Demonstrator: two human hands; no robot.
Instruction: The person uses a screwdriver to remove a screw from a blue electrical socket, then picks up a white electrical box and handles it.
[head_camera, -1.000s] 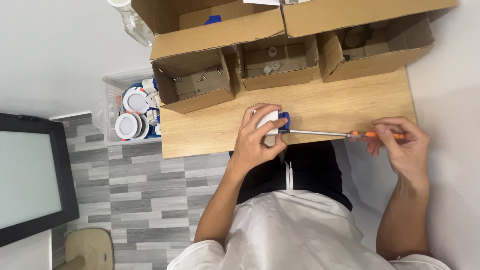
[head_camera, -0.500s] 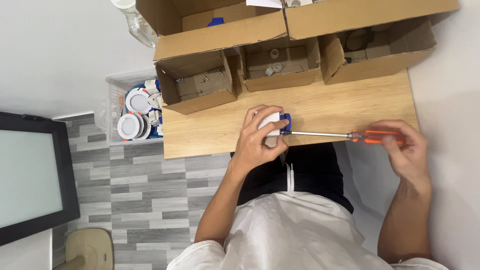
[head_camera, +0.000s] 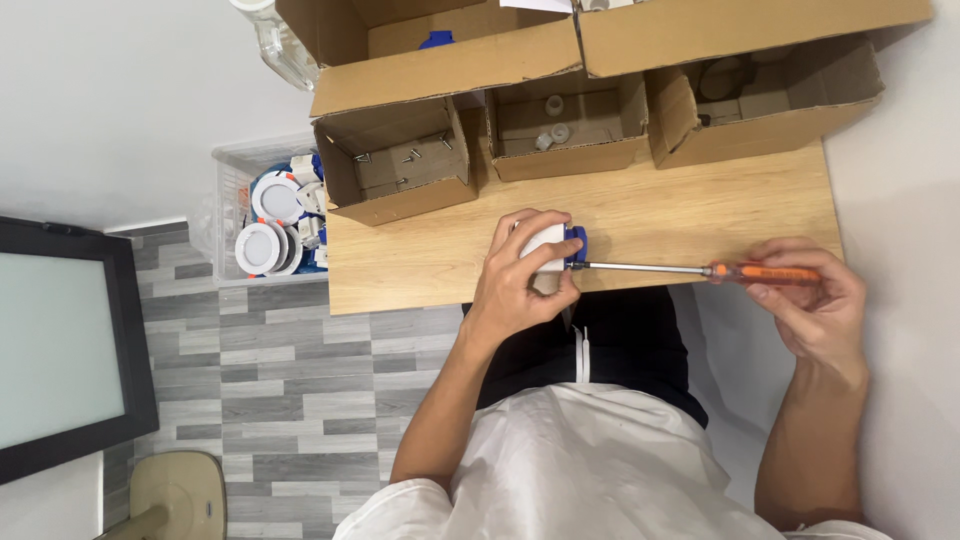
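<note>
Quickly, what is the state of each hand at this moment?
Left hand: closed around a small white and blue fixture on the wooden table.
Right hand: closed on the orange handle of a screwdriver, tip at the fixture.

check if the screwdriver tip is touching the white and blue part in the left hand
Touching. In the head view the screwdriver shaft runs straight into the blue end of the white and blue part, with no gap; the left hand holds that part.

Matt wooden table (head_camera: 430, 270), brown cardboard boxes (head_camera: 400, 165), glossy metal-shafted screwdriver (head_camera: 700, 270) with orange plastic handle.
</note>
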